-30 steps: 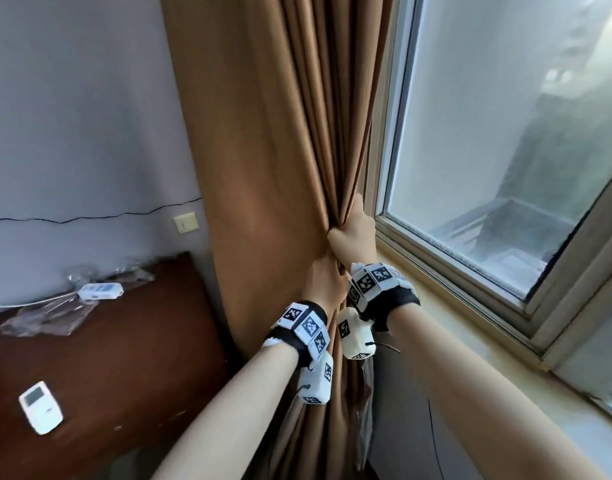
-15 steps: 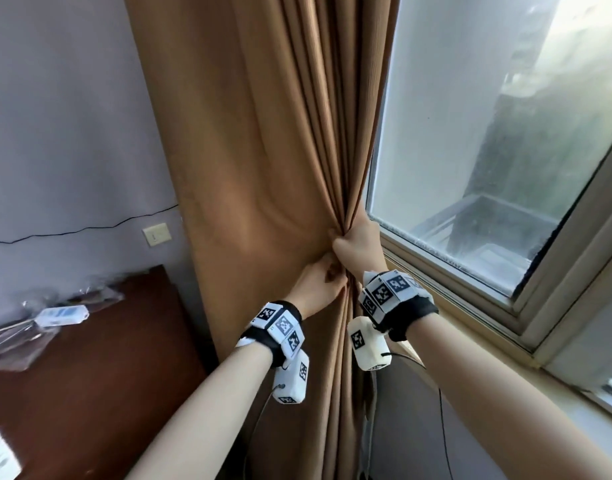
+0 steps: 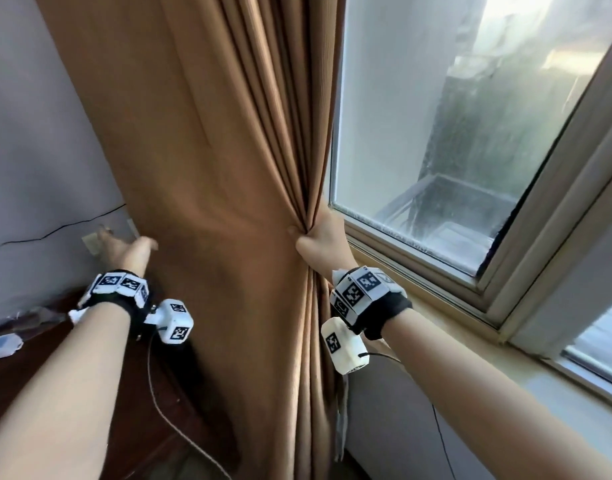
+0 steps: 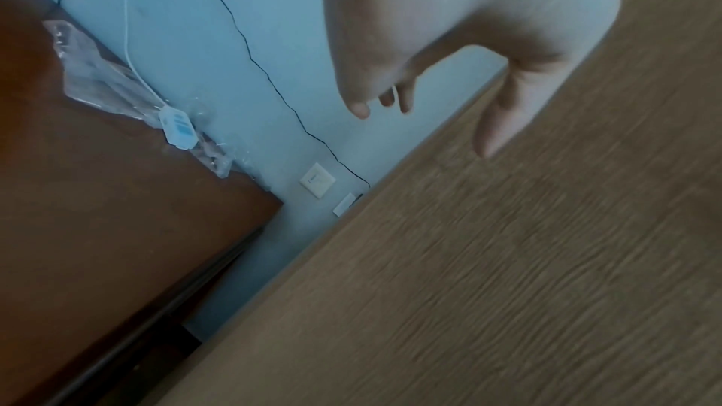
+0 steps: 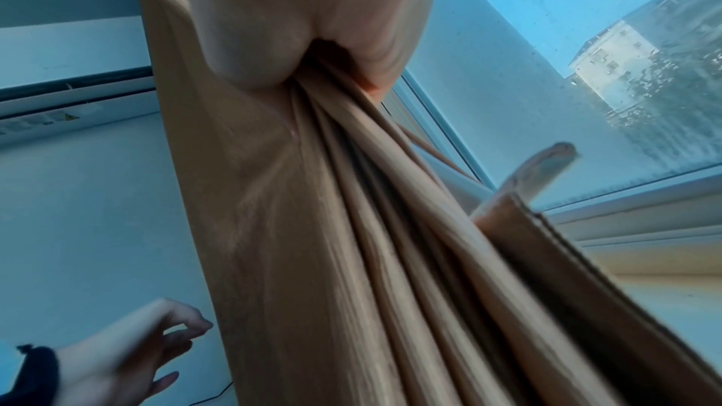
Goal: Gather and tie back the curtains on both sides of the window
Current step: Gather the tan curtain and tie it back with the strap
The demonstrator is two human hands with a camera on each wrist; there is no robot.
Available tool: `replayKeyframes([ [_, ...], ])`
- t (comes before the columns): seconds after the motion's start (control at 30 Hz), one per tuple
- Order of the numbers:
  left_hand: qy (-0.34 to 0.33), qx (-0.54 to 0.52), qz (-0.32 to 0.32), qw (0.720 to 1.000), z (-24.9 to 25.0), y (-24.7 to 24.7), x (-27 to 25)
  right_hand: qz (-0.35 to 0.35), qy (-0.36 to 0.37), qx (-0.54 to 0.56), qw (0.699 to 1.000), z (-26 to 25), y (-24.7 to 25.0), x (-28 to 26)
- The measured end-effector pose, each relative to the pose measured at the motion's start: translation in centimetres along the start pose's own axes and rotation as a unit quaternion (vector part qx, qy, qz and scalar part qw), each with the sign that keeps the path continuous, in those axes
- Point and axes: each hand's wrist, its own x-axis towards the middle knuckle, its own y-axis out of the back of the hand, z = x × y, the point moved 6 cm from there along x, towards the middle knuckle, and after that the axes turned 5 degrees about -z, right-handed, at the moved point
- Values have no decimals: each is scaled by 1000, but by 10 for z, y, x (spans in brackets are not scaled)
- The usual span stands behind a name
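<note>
A tan curtain (image 3: 207, 168) hangs left of the window (image 3: 436, 133). My right hand (image 3: 318, 240) grips its gathered pleats at sill height, fingers curled round the bunched folds (image 5: 351, 181). The left hand (image 3: 124, 249) is off the fabric, out at the curtain's left edge by the wall, fingers loose and spread (image 4: 390, 97), holding nothing. In the right wrist view the left hand (image 5: 129, 360) shows low left, beside the curtain (image 5: 297, 258). A flat strip of the same tan cloth (image 5: 566, 258) lies right of the pleats. Below my grip the curtain (image 4: 508, 258) falls straight.
A dark brown wooden cabinet (image 3: 72, 358) stands left of the curtain, with a plastic bag and a white device (image 4: 178, 130) on top. A wall socket (image 4: 317, 179) and a thin black cable (image 4: 269, 73) run on the wall. The windowsill (image 3: 505, 358) runs along the right.
My left hand has let go of the gathered pleats and swung left to the curtain's outer edge. The right hand keeps its grip; the head view has risen.
</note>
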Motion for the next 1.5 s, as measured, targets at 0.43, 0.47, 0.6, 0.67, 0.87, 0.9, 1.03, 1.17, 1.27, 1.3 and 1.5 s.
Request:
replayKeyframes([
  [0.43,-76,121,-32,989,25,-35,-86,-7,-25,7,1000,3,4,2],
  [0.47,-94,146,-35,984,31,-40,-102,-5,-19,11,1000,3,5,2],
  [0.6,-204,254,-65,943,57,-68,-176,-13,-3,17,1000,0,1,0],
  [0.67,-238,281,-81,926,69,-82,-215,-14,4,15,1000,1,-1,-1],
  [0.87,-250,337,-170,892,82,-124,-263,3,34,33,999,-1,4,-5],
  [0.9,-239,343,-189,889,80,-132,-262,-5,33,35,999,-1,4,-6],
  [1.03,-179,372,-244,877,65,-155,-251,-30,26,44,998,1,7,-8],
  [1.17,-193,440,-298,825,54,-174,-251,-60,-5,107,992,2,8,-10],
  [1.27,-203,477,-320,793,57,-180,-254,-91,-35,132,987,-1,6,-11],
  [1.3,-204,486,-318,788,59,-180,-255,-92,-30,119,988,-1,6,-11],
  [1.5,-124,323,-448,824,49,-169,-247,-58,37,27,997,8,15,-3],
])
